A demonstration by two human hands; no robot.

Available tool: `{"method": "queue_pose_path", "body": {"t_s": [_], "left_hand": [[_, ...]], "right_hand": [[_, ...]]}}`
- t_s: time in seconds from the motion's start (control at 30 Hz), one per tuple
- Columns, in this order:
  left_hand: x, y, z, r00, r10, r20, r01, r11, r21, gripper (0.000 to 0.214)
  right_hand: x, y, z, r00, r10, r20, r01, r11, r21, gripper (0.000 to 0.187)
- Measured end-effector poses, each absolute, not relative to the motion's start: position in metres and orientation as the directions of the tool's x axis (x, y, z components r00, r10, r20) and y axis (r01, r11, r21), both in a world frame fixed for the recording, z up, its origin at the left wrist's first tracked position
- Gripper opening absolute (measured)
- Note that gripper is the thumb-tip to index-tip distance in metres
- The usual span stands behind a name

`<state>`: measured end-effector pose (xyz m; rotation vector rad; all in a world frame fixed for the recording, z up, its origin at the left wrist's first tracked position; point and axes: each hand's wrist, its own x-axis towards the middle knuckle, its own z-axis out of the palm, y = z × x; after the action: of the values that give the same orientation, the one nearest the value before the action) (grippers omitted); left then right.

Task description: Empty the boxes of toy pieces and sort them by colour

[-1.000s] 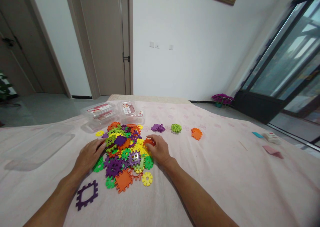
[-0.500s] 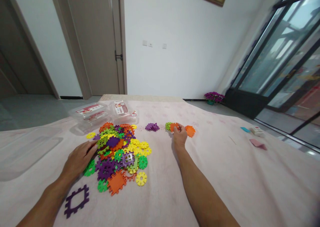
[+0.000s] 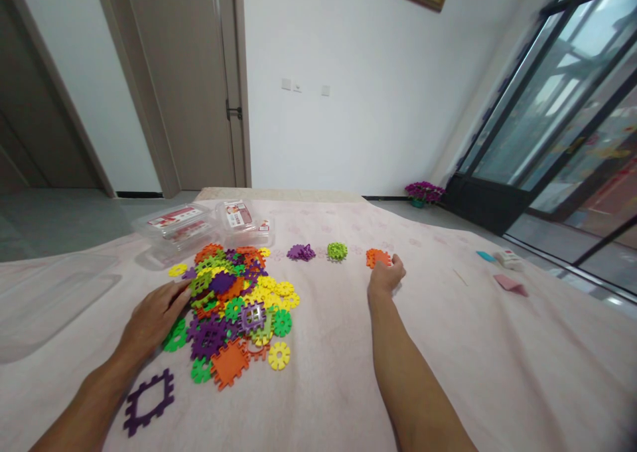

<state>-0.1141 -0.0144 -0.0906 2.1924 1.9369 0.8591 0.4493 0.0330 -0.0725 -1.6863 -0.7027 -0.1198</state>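
Observation:
My right hand (image 3: 387,277) is closed on an orange interlocking plastic piece (image 3: 377,257), over or against other orange material there; its fingertips are partly hidden. At the left edge of a mixed heap of toy pieces, my left hand (image 3: 158,311) lies with fingers stretched out, close against a lime-green square piece (image 3: 201,283). The heap holds purple, orange and green notched squares and yellow flower discs (image 3: 271,294). Further back sit a small purple pile (image 3: 301,252) and a lime-green pile (image 3: 337,251). A purple notched frame (image 3: 149,402) lies near my left forearm.
Clear plastic boxes with labels (image 3: 174,218) stand behind the heap, and a clear tray (image 3: 44,306) lies at the left. On the right of the pink cloth (image 3: 323,372) are a small white box (image 3: 507,259), a pink folded piece (image 3: 511,285) and a blue piece (image 3: 486,256).
My right hand has moved right with the orange piece, from beside the lime-green pile to the orange pieces. The lime-green pile is now fully uncovered. My left hand stays by the heap.

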Motion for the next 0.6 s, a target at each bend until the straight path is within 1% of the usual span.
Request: {"method": "queue_pose_path", "body": {"t_s": [0.07, 0.13, 0.2, 0.27, 0.33, 0.37, 0.43, 0.5, 0.57, 0.6], "left_hand": [[-0.113, -0.015, -0.09, 0.033, 0.94, 0.341, 0.886, -0.185, 0.425, 0.056], [-0.112, -0.016, -0.089, 0.029, 0.938, 0.346, 0.887, -0.184, 0.424, 0.056], [-0.109, -0.017, -0.087, 0.023, 0.935, 0.354, 0.889, -0.182, 0.42, 0.056], [-0.107, -0.019, -0.085, 0.014, 0.934, 0.356, 0.891, -0.173, 0.419, 0.056], [-0.104, -0.02, -0.082, 0.005, 0.936, 0.353, 0.891, -0.164, 0.423, 0.055], [-0.104, -0.02, -0.081, 0.003, 0.937, 0.35, 0.889, -0.163, 0.428, 0.055], [-0.102, -0.021, -0.079, -0.001, 0.939, 0.345, 0.886, -0.16, 0.436, 0.054], [-0.102, -0.022, -0.077, 0.003, 0.941, 0.338, 0.882, -0.162, 0.442, 0.053], [-0.102, -0.022, -0.076, 0.009, 0.943, 0.333, 0.879, -0.166, 0.447, 0.053], [-0.102, -0.022, -0.075, 0.011, 0.943, 0.331, 0.877, -0.168, 0.451, 0.054]], "right_hand": [[0.442, 0.034, -0.07, 0.843, 0.335, 0.421, 0.473, -0.091, -0.876, 0.06], [0.432, 0.035, -0.064, 0.828, 0.333, 0.452, 0.497, -0.062, -0.865, 0.056], [0.416, 0.035, -0.057, 0.753, 0.389, 0.53, 0.571, 0.012, -0.821, 0.048], [0.394, 0.033, -0.051, 0.642, 0.49, 0.59, 0.621, 0.118, -0.774, 0.04], [0.364, 0.029, -0.049, 0.489, 0.613, 0.621, 0.63, 0.244, -0.737, 0.032], [0.348, 0.025, -0.049, 0.385, 0.666, 0.639, 0.63, 0.316, -0.709, 0.029], [0.313, 0.014, -0.049, 0.165, 0.737, 0.656, 0.615, 0.443, -0.652, 0.024], [0.282, 0.002, -0.048, -0.04, 0.756, 0.653, 0.579, 0.55, -0.602, 0.024], [0.259, -0.01, -0.045, -0.256, 0.733, 0.631, 0.55, 0.647, -0.529, 0.025], [0.251, -0.015, -0.044, -0.334, 0.717, 0.611, 0.538, 0.678, -0.501, 0.026]]}}
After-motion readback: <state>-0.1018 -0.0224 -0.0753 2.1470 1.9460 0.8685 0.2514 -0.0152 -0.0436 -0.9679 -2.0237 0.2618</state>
